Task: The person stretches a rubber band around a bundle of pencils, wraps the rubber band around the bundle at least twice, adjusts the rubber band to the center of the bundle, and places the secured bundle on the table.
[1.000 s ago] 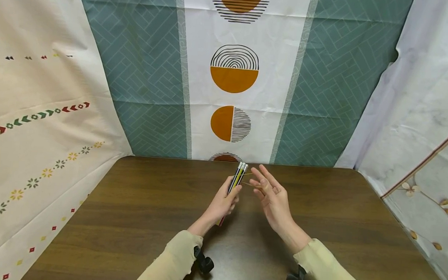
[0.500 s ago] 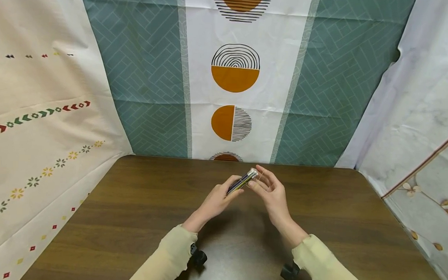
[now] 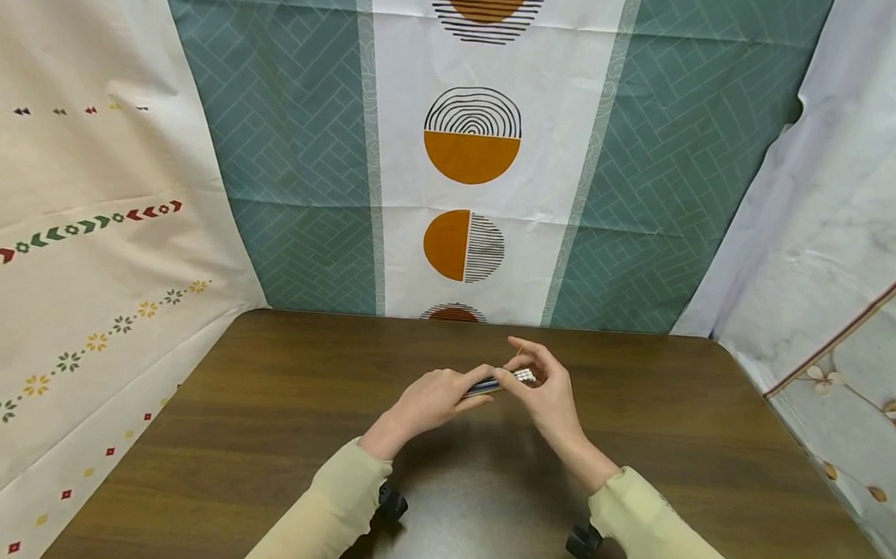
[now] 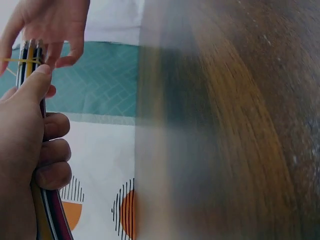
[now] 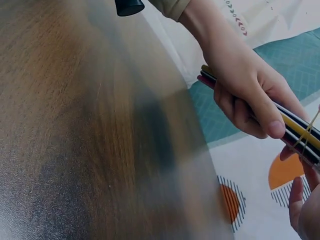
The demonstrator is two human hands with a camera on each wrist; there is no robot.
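Pencils (image 3: 484,387) swung flatter; left hand (image 3: 429,400) grips them, ends protruding; right hand (image 3: 549,401) hooks 1 rubber band (image 5: 306,133).

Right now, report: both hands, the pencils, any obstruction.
Left hand gripping pencil bundle. Right hand at its silver end, holding taut yellow rubber band looped round bundle. Nothing visible in the way.

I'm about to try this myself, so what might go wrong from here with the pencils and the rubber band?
The rubber band is stretched out to the right grip, so it might snap loose. It crosses near the ends of the pencils and could slip off. If the left grip loosens, the pencils may slide apart.
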